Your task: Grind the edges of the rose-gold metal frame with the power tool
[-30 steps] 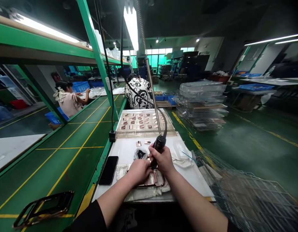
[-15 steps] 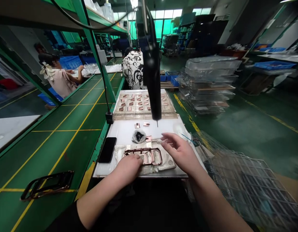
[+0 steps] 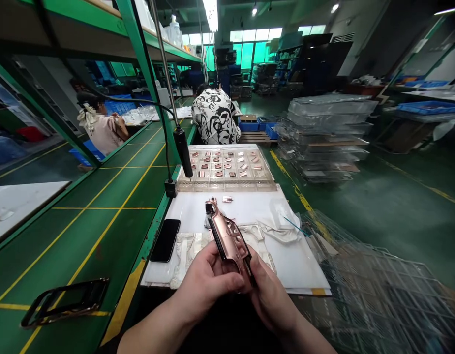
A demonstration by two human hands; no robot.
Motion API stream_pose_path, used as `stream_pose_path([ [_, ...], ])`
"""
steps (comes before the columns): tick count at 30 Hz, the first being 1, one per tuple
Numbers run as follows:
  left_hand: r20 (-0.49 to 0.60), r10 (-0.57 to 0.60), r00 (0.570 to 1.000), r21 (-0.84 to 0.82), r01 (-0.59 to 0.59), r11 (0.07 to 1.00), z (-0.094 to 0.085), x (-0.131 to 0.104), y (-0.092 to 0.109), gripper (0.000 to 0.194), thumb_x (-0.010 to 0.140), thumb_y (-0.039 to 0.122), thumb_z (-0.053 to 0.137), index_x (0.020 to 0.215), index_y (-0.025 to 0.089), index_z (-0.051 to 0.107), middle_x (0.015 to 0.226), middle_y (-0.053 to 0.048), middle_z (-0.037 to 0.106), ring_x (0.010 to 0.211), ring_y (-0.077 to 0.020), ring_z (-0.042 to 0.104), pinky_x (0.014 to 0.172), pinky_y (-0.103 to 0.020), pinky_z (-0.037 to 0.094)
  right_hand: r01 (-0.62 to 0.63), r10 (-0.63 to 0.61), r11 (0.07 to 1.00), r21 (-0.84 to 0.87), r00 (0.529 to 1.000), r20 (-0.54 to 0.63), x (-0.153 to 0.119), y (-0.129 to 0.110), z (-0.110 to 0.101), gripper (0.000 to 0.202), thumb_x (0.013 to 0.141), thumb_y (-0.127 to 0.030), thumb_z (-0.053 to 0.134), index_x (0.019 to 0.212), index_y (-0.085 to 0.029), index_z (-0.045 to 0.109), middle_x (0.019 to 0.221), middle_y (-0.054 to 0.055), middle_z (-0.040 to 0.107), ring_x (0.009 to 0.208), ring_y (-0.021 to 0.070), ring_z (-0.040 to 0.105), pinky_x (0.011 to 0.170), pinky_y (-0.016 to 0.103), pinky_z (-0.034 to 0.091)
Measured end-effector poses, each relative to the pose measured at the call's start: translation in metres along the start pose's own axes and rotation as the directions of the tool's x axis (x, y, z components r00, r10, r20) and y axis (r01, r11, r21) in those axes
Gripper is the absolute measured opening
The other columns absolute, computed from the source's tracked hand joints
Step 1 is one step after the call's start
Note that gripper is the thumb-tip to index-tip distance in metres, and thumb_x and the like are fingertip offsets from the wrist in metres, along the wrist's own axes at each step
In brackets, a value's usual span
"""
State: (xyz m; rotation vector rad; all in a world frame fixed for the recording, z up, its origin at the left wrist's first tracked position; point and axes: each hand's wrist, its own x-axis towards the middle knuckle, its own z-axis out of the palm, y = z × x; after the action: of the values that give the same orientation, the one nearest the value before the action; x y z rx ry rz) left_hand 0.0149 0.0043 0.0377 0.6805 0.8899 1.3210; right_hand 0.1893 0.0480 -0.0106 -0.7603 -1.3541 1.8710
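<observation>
Over the front of the white work board [image 3: 297,260], a copper-coloured frame part [image 3: 229,238] is held up and tilted, its far end raised. My left hand [image 3: 212,280] is closed round its left side, the thumb across the near end. My right hand [image 3: 267,290] grips the near right side. Below it lies a whitish fixture [image 3: 186,250], partly hidden by the hands and part. A small metal piece [image 3: 227,199] rests behind the frame part. The black power screwdriver [image 3: 183,152] hangs at the back left, touched by neither hand.
A black phone [image 3: 166,241] lies at the board's left. Behind is a tray [image 3: 227,185] of small copper pieces. Another frame [image 3: 65,301] lies on the green conveyor [image 3: 112,236]. Clear trays [image 3: 323,128] are stacked at the right. Two people sit further back.
The frame part has come up off the fixture and is now tilted in both hands. My right hand has closed on it. The screwdriver has swung back and left.
</observation>
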Motion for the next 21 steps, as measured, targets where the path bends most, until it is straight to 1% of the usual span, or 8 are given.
stream_pose_path([
  [3,0.017,-0.075,0.997,-0.061,0.076,0.995,0.001,-0.004,-0.003,0.053,0.073,0.027,0.105,0.119,0.018,0.08,0.097,-0.008,0.08,0.079,-0.0175,0.073,0.076,-0.028,0.059,-0.008,0.004,0.997,-0.079,0.999,-0.041,-0.001,0.007,0.002,0.078,0.11,-0.08,0.045,0.174,-0.035,0.045,0.18,0.007,0.045,0.172,0.0332,0.035,0.143,0.057,0.025],
  [6,0.003,-0.141,0.99,-0.124,0.141,0.982,-0.003,-0.005,-0.006,0.039,0.072,0.026,0.104,0.104,0.017,0.084,0.081,-0.004,0.074,0.068,-0.0135,0.067,0.069,-0.025,0.055,0.005,-0.011,0.99,-0.138,0.999,-0.049,-0.002,0.013,0.003,0.085,0.108,-0.082,0.049,0.178,-0.036,0.037,0.185,0.005,0.037,0.174,0.0331,0.027,0.144,0.058,0.021],
  [8,0.003,-0.158,0.987,-0.166,0.157,0.974,-0.005,-0.004,-0.007,0.033,0.067,0.023,0.104,0.093,0.016,0.086,0.081,-0.003,0.071,0.067,-0.0127,0.065,0.066,-0.025,0.053,0.023,-0.031,0.99,-0.142,0.998,-0.053,-0.001,0.014,0.005,0.087,0.107,-0.082,0.052,0.178,-0.035,0.036,0.185,0.006,0.036,0.174,0.0335,0.029,0.145,0.057,0.021],
  [12,0.02,-0.135,0.991,-0.171,0.137,0.976,-0.008,-0.004,-0.006,0.028,0.062,0.022,0.107,0.078,0.015,0.085,0.091,-0.005,0.069,0.075,-0.0133,0.066,0.071,-0.025,0.053,0.036,-0.044,0.987,-0.157,0.998,-0.052,0.0,0.01,0.009,0.084,0.106,-0.082,0.054,0.175,-0.034,0.043,0.182,0.006,0.042,0.172,0.0337,0.034,0.143,0.055,0.028],
  [15,0.122,-0.079,0.989,-0.125,0.094,0.988,-0.016,-0.006,-0.007,0.042,0.07,0.042,0.107,0.096,0.016,0.087,0.099,-0.008,0.073,0.082,-0.0174,0.07,0.078,-0.029,0.056,0.075,-0.084,0.986,-0.151,0.995,-0.057,-0.002,0.009,0.009,0.083,0.107,-0.078,0.057,0.176,-0.034,0.041,0.183,0.006,0.041,0.172,0.0339,0.033,0.143,0.054,0.031],
  [17,0.138,-0.035,0.99,-0.111,0.051,0.992,-0.022,-0.008,-0.01,0.053,0.08,0.057,0.099,0.113,0.018,0.086,0.108,-0.011,0.077,0.093,-0.0219,0.073,0.087,-0.032,0.058,0.12,-0.134,0.977,-0.178,0.989,-0.069,-0.004,0.011,0.008,0.084,0.109,-0.073,0.06,0.178,-0.034,0.035,0.184,0.006,0.038,0.173,0.0353,0.032,0.142,0.056,0.032],
  [19,0.043,0.016,0.999,-0.069,-0.013,0.998,-0.025,-0.01,-0.014,0.049,0.09,0.056,0.092,0.124,0.022,0.083,0.116,-0.012,0.079,0.105,-0.0242,0.075,0.098,-0.034,0.058,0.178,-0.214,0.943,-0.282,0.971,-0.104,-0.006,0.015,0.006,0.085,0.109,-0.065,0.064,0.18,-0.035,0.029,0.185,0.007,0.037,0.172,0.0382,0.034,0.141,0.061,0.033],
  [21,-0.097,0.096,0.991,0.01,-0.096,0.995,-0.027,-0.011,-0.019,0.049,0.093,0.046,0.092,0.136,0.027,0.078,0.13,-0.011,0.079,0.118,-0.0254,0.074,0.109,-0.036,0.056,0.243,-0.335,0.859,-0.451,0.932,-0.136,-0.008,0.018,0.005,0.087,0.108,-0.056,0.07,0.181,-0.04,0.025,0.184,0.006,0.037,0.17,0.0414,0.036,0.139,0.067,0.034],
])
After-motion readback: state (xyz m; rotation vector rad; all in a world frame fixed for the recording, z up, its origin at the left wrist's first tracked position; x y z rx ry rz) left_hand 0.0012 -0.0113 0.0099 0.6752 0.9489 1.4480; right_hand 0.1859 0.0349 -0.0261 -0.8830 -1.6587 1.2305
